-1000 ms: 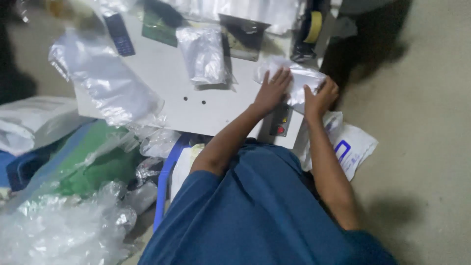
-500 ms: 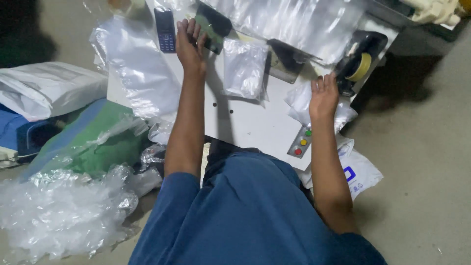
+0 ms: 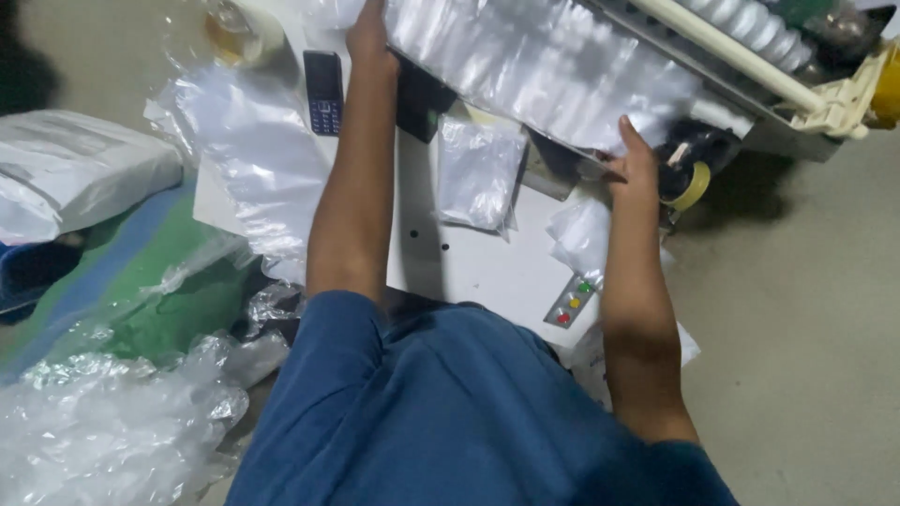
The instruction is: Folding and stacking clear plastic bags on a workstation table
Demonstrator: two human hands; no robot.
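At the upper middle of the frame, both arms reach up from the blue-clad torso to a wide clear plastic sheet.
Plastic sheet (image 3: pixel 553 66): broad, translucent, rippled; runs across the top centre toward the upper right, draped off a machine.
Left hand (image 3: pixel 367 36): at the top edge left of centre, on the left end of the sheet; fingers cut off by the frame, so I cannot tell whether they are closed on it or flat.
Right hand (image 3: pixel 634 169): right of centre, at the lower edge of the sheet; thumb stands out from the fingers; a pinch on the film cannot be confirmed.
White surface (image 3: pixel 469 267): flat panel in the middle of the frame, between the two forearms.
Small bag (image 3: pixel 478 173): clear, filled, lying on the surface just below the sheet.
Button panel (image 3: pixel 572 302): grey strip with green, yellow and red dots, lower right edge of the surface, beside the right forearm.
Phone (image 3: pixel 323 92): dark keypad handset, upper left, just left of the left forearm.
Tape roll (image 3: pixel 692 183): yellowish, right of the right hand.
Machine frame (image 3: pixel 750 66): cream bar and bracket, upper right.
Bubble wrap (image 3: pixel 103 431): crumpled heap, lower left.
White parcel (image 3: pixel 70 173): left edge, on the floor.
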